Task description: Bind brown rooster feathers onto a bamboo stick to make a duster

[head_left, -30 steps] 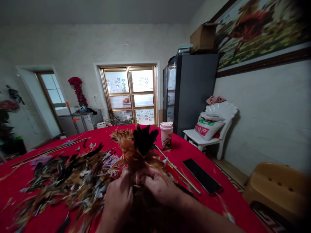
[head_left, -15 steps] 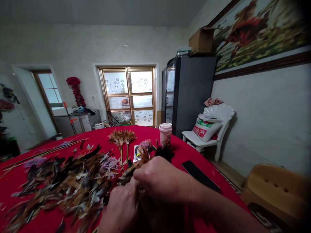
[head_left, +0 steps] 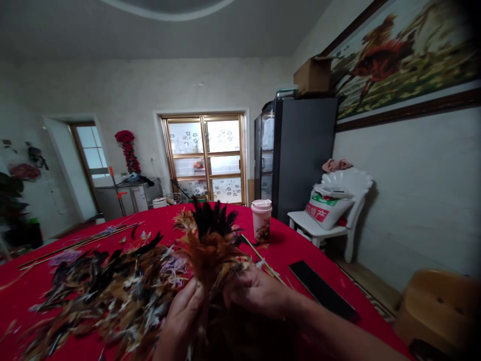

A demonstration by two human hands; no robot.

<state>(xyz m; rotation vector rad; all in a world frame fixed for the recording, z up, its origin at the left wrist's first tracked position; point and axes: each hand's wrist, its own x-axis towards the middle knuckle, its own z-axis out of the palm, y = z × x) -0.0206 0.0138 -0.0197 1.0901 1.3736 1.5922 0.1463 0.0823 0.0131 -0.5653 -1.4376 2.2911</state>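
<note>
Your left hand [head_left: 182, 316] and right hand [head_left: 259, 293] had moved apart, both gripping the upright feather bunch [head_left: 210, 255], beside the loose feathers [head_left: 105, 296] on the red tablecloth [head_left: 285, 250]

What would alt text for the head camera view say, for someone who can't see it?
The person's left hand and right hand grip a bunch of brown and black feathers over a red tablecloth, beside a large heap of loose feathers. A pink-lidded cup and a black smartphone sit nearby.
</note>
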